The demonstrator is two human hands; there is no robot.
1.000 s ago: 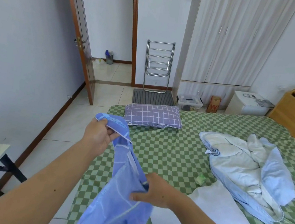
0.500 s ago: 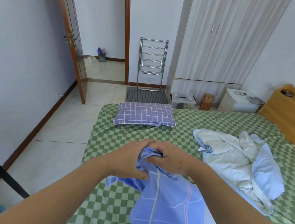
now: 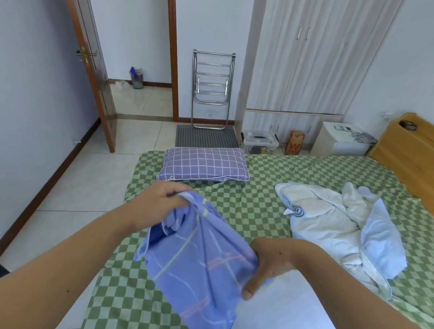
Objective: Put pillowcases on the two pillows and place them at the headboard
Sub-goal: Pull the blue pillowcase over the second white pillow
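A blue pillowcase (image 3: 195, 270) with pale stripes hangs bunched between both hands above the bed. My left hand (image 3: 157, 203) grips its upper left edge. My right hand (image 3: 268, 266) grips its right side, thumb on top of the cloth. Under the pillowcase a bare white pillow (image 3: 280, 321) lies on the green checked sheet (image 3: 245, 210), near the bed's front edge. A second pillow (image 3: 205, 162) in a purple checked case lies at the far left corner of the bed. The wooden headboard (image 3: 427, 168) stands at the right.
A crumpled pale blue and white quilt (image 3: 341, 223) lies on the bed's right half. Behind the bed are a wardrobe (image 3: 318, 53), a white nightstand (image 3: 339, 139), a plastic box (image 3: 259, 142), a metal rack (image 3: 211, 88) and an open door (image 3: 87, 48). Tiled floor lies to the left.
My hands, close together at the pillowcase's top half a second ago, have moved apart. The right hand has slid down and right along the cloth, spreading it over the white pillow.
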